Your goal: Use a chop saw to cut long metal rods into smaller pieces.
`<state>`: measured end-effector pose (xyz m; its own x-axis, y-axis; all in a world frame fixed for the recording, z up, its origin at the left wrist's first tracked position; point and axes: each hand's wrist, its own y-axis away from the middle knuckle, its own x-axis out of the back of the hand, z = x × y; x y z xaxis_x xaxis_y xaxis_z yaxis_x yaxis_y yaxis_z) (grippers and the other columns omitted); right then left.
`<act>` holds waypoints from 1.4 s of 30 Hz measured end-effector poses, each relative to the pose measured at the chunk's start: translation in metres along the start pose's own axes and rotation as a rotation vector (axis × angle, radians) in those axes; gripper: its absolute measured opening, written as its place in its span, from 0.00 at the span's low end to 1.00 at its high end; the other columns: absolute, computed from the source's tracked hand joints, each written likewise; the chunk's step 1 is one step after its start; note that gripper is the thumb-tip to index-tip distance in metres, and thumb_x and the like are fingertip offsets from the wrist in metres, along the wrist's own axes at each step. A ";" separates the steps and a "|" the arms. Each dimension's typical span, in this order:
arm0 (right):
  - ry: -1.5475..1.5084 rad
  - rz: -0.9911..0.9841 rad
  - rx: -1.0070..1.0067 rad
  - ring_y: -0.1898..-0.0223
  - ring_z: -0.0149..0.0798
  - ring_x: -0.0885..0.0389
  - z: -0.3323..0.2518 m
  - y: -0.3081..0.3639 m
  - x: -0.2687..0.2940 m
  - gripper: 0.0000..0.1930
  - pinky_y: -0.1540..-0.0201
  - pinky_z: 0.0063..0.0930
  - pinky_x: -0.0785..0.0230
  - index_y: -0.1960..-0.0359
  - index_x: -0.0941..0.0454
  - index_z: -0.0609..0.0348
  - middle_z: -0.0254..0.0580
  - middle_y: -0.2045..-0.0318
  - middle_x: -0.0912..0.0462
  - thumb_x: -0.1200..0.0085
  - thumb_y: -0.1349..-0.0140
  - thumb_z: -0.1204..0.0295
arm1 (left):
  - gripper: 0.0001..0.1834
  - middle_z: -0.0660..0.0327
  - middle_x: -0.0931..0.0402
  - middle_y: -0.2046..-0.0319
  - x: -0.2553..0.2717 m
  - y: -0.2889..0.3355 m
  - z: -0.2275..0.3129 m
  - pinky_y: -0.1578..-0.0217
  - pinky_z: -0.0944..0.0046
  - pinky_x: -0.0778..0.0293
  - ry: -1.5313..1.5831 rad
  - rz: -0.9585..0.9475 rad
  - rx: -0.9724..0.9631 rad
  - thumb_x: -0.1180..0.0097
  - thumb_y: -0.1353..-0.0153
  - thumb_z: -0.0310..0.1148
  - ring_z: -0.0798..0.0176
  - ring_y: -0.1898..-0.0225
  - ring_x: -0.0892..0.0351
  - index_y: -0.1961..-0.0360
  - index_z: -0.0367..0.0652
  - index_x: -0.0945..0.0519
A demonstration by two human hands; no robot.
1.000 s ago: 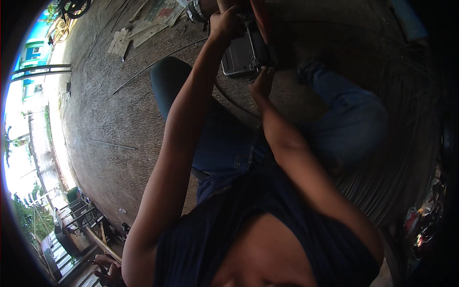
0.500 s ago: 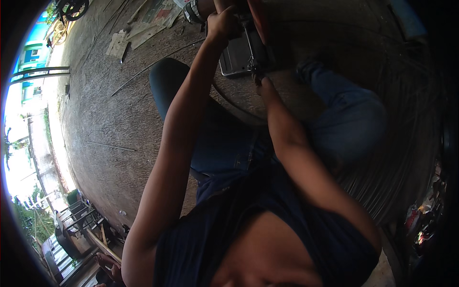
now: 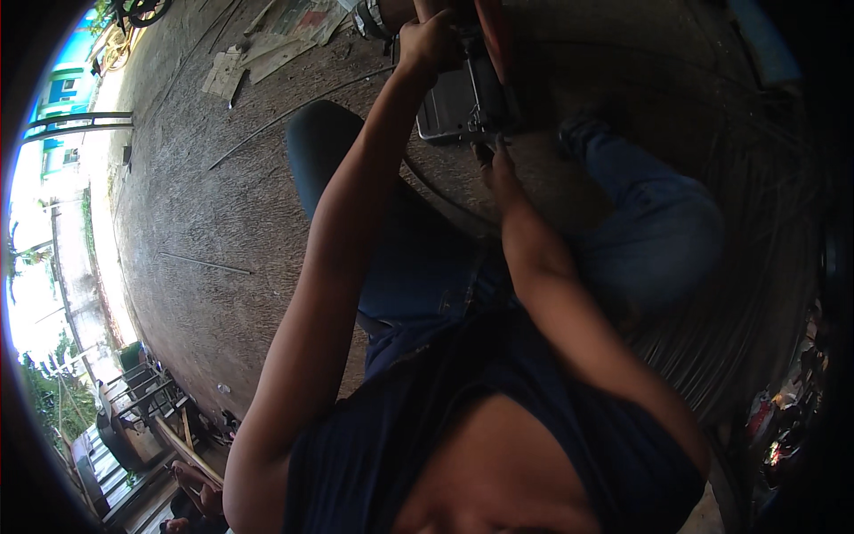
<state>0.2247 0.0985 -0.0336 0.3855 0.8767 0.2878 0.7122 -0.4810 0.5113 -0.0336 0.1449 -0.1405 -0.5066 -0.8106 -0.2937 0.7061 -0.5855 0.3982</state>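
In front of me on the floor stands a cut-off saw with a black base (image 3: 445,111) and an orange guard (image 3: 494,40). My left hand (image 3: 430,43) is closed at its upper side, next to a tan bar (image 3: 427,9); shadow hides what the fingers wrap round. A thin metal clamp rod (image 3: 471,84) runs along the base toward me. Close to the rod's near end, just off the base's near edge, is my right hand (image 3: 500,165). One finger points forward and the others curl round something dark that I cannot make out.
Flat sheets of scrap (image 3: 258,58) lie at the far left. A thin rod (image 3: 205,262) rests on the floor left of my knee, and long rods (image 3: 703,356) lie at the right. Another person's hand (image 3: 196,485) shows at lower left, by a metal frame (image 3: 142,400).
The view has shifted slightly, so the saw sits a little farther right. My right hand has shifted slightly at the rod's near end, its finger now pointing forward. My left hand keeps its place.
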 end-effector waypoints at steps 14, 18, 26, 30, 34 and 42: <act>-0.009 0.554 -0.074 0.41 0.42 0.33 0.258 -0.299 -0.087 0.24 0.44 0.42 0.39 0.55 0.25 0.63 0.48 0.49 0.25 0.42 0.46 0.56 | 0.12 0.59 0.28 0.82 -0.031 -0.003 -0.009 0.87 0.64 0.30 -0.045 0.012 -0.112 0.41 0.47 0.31 0.63 0.85 0.26 0.74 0.32 0.28; -1.027 0.511 -0.244 0.70 0.43 0.20 0.272 -0.313 -0.084 0.19 0.66 0.35 0.25 0.66 0.24 0.64 0.43 0.69 0.21 0.35 0.48 0.59 | 0.11 0.59 0.28 0.82 -0.029 -0.009 -0.012 0.87 0.64 0.30 0.017 -0.023 -0.151 0.41 0.47 0.30 0.63 0.85 0.26 0.73 0.32 0.28; -1.356 0.524 -0.468 0.64 0.48 0.21 0.250 -0.298 -0.093 0.28 0.64 0.39 0.24 0.53 0.33 0.70 0.53 0.60 0.24 0.38 0.45 0.59 | 0.10 0.59 0.29 0.82 -0.006 -0.019 -0.019 0.86 0.62 0.29 -0.118 -0.092 -0.216 0.42 0.47 0.29 0.62 0.84 0.26 0.73 0.32 0.28; 0.290 1.062 0.023 0.58 0.56 0.23 0.278 -0.294 -0.099 0.32 0.54 0.49 0.28 0.49 0.35 0.73 0.60 0.53 0.28 0.37 0.48 0.61 | 0.10 0.58 0.28 0.81 -0.038 -0.014 -0.015 0.85 0.61 0.28 -0.100 -0.103 -0.116 0.44 0.47 0.29 0.61 0.84 0.25 0.70 0.30 0.25; 0.226 0.878 0.233 0.58 0.60 0.23 0.238 -0.283 -0.101 0.34 0.49 0.52 0.33 0.49 0.34 0.73 0.60 0.57 0.24 0.33 0.52 0.62 | 0.10 0.57 0.28 0.81 -0.002 -0.033 -0.024 0.85 0.61 0.28 -0.211 -0.160 -0.188 0.46 0.46 0.29 0.61 0.83 0.25 0.67 0.32 0.23; 0.078 0.762 -0.111 0.54 0.55 0.24 0.264 -0.294 -0.082 0.34 0.52 0.47 0.29 0.49 0.33 0.70 0.57 0.57 0.25 0.32 0.54 0.62 | 0.10 0.57 0.28 0.81 -0.015 -0.029 -0.021 0.85 0.62 0.27 -0.326 -0.125 -0.273 0.44 0.47 0.30 0.62 0.83 0.25 0.71 0.30 0.25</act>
<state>0.1384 0.1699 -0.4219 0.7001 0.3025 0.6468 0.2024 -0.9527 0.2265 -0.0359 0.1744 -0.1662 -0.6948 -0.7189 -0.0184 0.7123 -0.6915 0.1201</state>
